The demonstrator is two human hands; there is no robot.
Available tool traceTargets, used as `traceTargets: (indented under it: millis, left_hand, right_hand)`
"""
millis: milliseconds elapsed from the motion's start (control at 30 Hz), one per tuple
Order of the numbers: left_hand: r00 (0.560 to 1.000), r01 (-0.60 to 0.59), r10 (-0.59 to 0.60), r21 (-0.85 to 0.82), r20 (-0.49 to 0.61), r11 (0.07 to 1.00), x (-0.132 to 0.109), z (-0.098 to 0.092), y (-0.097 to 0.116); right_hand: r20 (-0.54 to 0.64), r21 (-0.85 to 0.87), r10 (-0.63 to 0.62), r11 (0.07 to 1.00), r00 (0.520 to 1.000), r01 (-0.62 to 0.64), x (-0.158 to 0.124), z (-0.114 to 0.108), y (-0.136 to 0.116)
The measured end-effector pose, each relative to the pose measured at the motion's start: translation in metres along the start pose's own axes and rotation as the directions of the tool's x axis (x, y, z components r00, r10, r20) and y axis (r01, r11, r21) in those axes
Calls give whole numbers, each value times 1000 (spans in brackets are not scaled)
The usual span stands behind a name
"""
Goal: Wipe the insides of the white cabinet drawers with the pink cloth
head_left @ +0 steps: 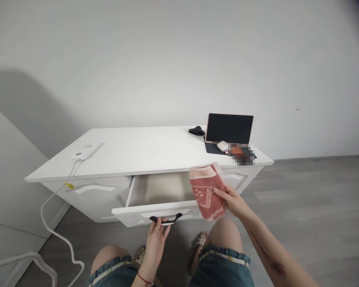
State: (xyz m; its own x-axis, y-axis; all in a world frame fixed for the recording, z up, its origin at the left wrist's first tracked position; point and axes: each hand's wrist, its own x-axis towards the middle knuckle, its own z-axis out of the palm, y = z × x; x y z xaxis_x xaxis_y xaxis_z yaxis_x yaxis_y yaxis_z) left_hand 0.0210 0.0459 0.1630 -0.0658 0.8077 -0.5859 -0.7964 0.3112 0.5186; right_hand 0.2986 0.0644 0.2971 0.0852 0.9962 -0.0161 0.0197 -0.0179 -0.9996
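Below me, at the front of the white cabinet [143, 153], I see the middle drawer [158, 199] pulled open. My left hand [155, 241] reaches up from between the knees, and its fingertips [160, 224] hook under the black handle [166, 219] on the drawer front; the fingers curl loosely around the bar. My right hand [233, 201] is clamped on a folded red cloth [208, 190] with a pale pattern, thumb on its face and fingers behind, holding it upright over the right end of the open drawer, just above the drawer front. On the cabinet top a white power strip [86, 151] lies at the left with its cable [55, 223] trailing to the floor, and a tablet [229, 128] stands propped at the right, a small black object [196, 130] just beside it
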Motion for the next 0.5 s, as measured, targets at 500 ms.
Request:
traceTargets:
  millis: [500]
  left_hand:
    - [999,32,-31,31,-14,999,-20,-38,-18]
  right_hand:
    - [743,-643,135,413,655,645,68,78,39]
